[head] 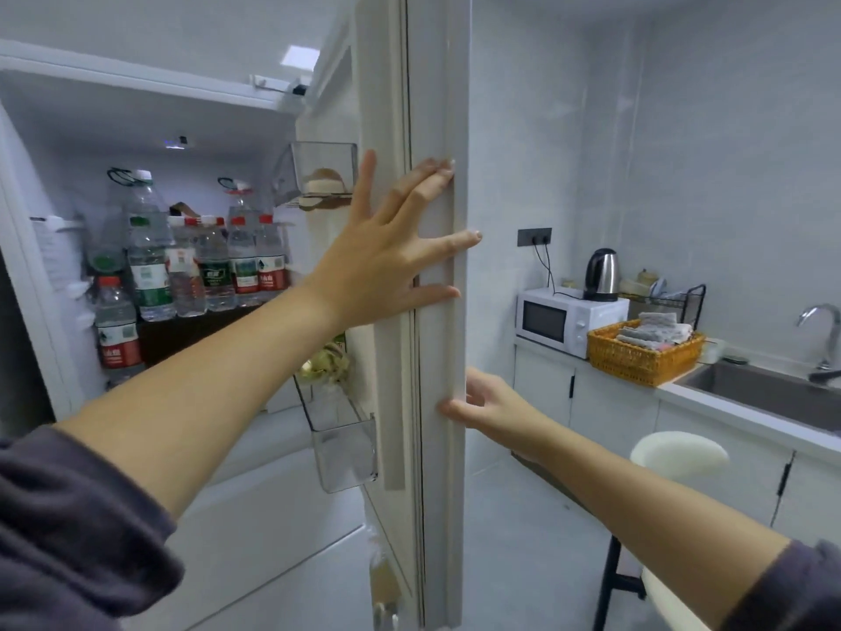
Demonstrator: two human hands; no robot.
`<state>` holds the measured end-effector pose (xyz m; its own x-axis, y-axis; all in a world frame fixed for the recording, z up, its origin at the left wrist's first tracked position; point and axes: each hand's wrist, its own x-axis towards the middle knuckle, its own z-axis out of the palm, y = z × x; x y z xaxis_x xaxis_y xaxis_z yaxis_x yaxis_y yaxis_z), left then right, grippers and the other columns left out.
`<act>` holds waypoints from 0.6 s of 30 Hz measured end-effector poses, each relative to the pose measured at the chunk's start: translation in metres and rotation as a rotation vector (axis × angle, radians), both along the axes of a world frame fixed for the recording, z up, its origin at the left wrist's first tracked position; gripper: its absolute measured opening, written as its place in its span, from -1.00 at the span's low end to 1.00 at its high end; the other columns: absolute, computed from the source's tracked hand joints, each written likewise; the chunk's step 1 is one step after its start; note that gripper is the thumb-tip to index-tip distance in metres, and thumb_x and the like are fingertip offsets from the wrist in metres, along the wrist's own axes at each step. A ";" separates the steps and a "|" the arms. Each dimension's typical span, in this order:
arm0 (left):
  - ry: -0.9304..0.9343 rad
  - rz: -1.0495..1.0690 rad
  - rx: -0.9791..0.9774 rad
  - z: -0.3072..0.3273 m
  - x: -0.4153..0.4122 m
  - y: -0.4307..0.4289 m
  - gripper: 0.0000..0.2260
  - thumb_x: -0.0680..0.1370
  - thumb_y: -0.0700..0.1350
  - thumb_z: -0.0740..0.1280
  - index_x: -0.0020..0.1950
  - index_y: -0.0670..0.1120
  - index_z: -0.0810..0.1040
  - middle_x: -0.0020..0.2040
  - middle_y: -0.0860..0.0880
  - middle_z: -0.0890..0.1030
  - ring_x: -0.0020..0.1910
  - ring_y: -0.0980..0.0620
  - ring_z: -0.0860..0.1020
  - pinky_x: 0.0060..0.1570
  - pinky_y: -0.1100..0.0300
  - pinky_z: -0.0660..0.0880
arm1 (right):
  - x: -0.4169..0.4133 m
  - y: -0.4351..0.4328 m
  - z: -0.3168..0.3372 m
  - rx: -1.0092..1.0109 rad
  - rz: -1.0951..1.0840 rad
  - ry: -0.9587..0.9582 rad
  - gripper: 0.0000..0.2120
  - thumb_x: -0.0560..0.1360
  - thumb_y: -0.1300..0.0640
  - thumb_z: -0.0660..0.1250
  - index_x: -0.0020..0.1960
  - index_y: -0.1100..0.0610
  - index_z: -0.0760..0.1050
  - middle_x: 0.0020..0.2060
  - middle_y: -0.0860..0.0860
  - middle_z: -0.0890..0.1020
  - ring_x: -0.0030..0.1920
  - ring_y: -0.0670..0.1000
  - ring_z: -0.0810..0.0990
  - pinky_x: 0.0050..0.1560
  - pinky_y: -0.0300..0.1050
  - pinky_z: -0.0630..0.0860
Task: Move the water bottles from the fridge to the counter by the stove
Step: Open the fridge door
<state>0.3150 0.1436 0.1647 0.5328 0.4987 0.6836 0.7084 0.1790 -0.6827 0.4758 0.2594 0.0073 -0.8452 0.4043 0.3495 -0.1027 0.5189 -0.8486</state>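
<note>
An open fridge (68, 143). The left hand (382, 252) presses flat, fingers spread, on the edge of its door (441, 494). Below it, the right hand (487, 405) grips the same edge, thumb in front. Water bottles (200, 266) stand upright on a shelf inside, left of the left hand. A counter (669, 390) lies right of the right hand.

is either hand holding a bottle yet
No, the left hand presses flat on the door, the right hand holds its edge, and the bottles stand inside the fridge.
</note>
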 end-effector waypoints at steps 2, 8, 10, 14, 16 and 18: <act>0.060 -0.005 -0.021 0.008 0.008 0.012 -0.58 0.56 0.28 0.22 0.32 0.11 0.53 0.50 -0.24 0.27 0.52 -0.25 0.16 0.36 -0.47 -0.02 | 0.009 0.007 -0.002 -0.013 -0.024 -0.016 -0.79 0.62 0.22 0.26 0.22 0.06 0.52 -0.01 -0.18 0.68 0.04 -0.19 0.63 0.00 -0.28 0.52; 0.159 -0.062 -0.097 0.028 0.019 0.044 -0.71 0.59 0.18 0.21 0.16 0.07 0.59 0.44 -0.11 0.39 0.53 -0.20 0.16 0.35 -0.49 -0.07 | 0.024 0.023 -0.006 -0.049 -0.055 -0.066 -0.84 0.66 0.14 0.18 0.13 0.01 0.52 -0.11 -0.16 0.61 -0.12 -0.21 0.55 -0.08 -0.33 0.48; 0.164 -0.070 -0.087 0.026 0.022 0.056 -0.71 0.61 0.16 0.18 0.15 0.06 0.59 0.41 -0.10 0.43 0.53 -0.20 0.18 0.36 -0.48 -0.09 | 0.030 0.030 -0.007 -0.056 -0.065 -0.071 -0.83 0.67 0.16 0.15 0.13 0.03 0.51 -0.14 -0.19 0.61 -0.16 -0.29 0.56 -0.10 -0.36 0.49; 0.166 -0.068 -0.076 0.025 0.033 0.077 -0.71 0.61 0.14 0.15 0.13 0.05 0.59 0.36 -0.09 0.45 0.52 -0.21 0.18 0.37 -0.48 -0.09 | 0.037 0.043 -0.009 -0.067 -0.110 -0.058 -0.75 0.68 0.12 0.13 0.29 0.16 0.46 0.09 0.17 0.60 0.04 0.03 0.58 0.20 0.07 0.52; 0.162 -0.069 -0.069 0.024 0.038 0.088 -0.70 0.61 0.13 0.14 0.11 0.04 0.59 0.34 -0.10 0.46 0.52 -0.22 0.19 0.36 -0.49 -0.07 | 0.039 0.053 -0.011 -0.089 -0.132 -0.054 -0.75 0.68 0.10 0.13 0.28 0.12 0.47 0.19 0.29 0.55 0.15 0.27 0.55 0.30 0.26 0.41; 0.154 -0.071 -0.048 0.021 0.042 0.100 -0.70 0.63 0.10 0.12 0.08 0.02 0.60 0.33 -0.10 0.48 0.51 -0.23 0.21 0.35 -0.49 -0.05 | 0.041 0.065 -0.013 -0.101 -0.151 -0.047 -0.79 0.68 0.10 0.12 0.23 0.03 0.48 0.20 0.27 0.55 0.22 0.34 0.49 0.30 0.29 0.41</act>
